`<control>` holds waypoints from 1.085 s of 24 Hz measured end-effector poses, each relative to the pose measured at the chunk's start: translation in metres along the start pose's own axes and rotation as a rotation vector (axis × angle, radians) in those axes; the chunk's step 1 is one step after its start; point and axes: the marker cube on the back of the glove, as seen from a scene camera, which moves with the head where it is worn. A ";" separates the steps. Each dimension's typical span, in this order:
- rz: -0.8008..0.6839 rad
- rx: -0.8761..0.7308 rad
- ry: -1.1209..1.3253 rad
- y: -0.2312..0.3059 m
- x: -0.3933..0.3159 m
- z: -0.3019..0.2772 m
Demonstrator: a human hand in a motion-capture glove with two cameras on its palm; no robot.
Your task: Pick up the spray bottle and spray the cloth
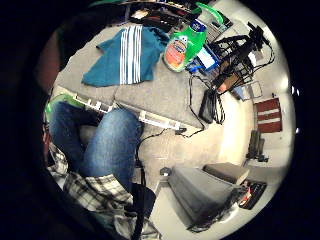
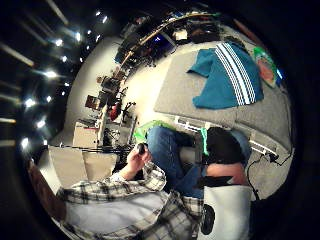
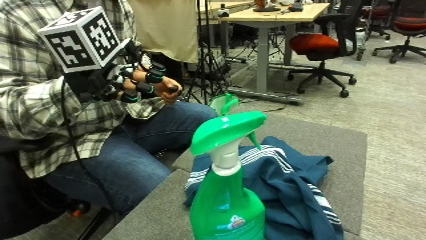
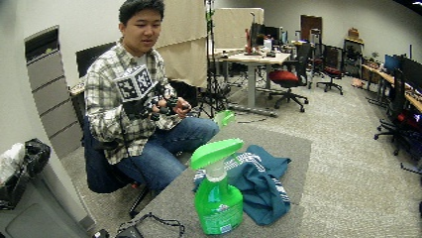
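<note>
Two hands are meeting in front of our chest: we are holding the gloved right hand up above our lap, well away from the table, its fingers curling loosely beside the bare left hand. Nothing of the task is sitting in that grip; whether the fingers are closing on some small thing between the two hands, we cannot tell. We are sitting on a chair at the table's edge, jeans and plaid shirt showing below the raised hand.

We are leaving the green spray bottle standing upright on the grey table, untouched, its trigger head up, well apart from the glove. We are seeing the teal cloth with white stripes lying crumpled on the table just beside the bottle, on the side farther from the outside camera, its edge seeming to touch the bottle's base. From the little finger side palm view, we are looking down on bottle and cloth side by side on the grey top
</note>
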 end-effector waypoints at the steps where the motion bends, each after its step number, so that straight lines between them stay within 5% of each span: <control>1: 0.012 0.008 -0.013 -0.006 0.008 -0.002; 16: 0.227 0.262 -0.219 -0.107 0.144 -0.009; 26: 0.317 0.294 -0.321 -0.146 0.190 -0.003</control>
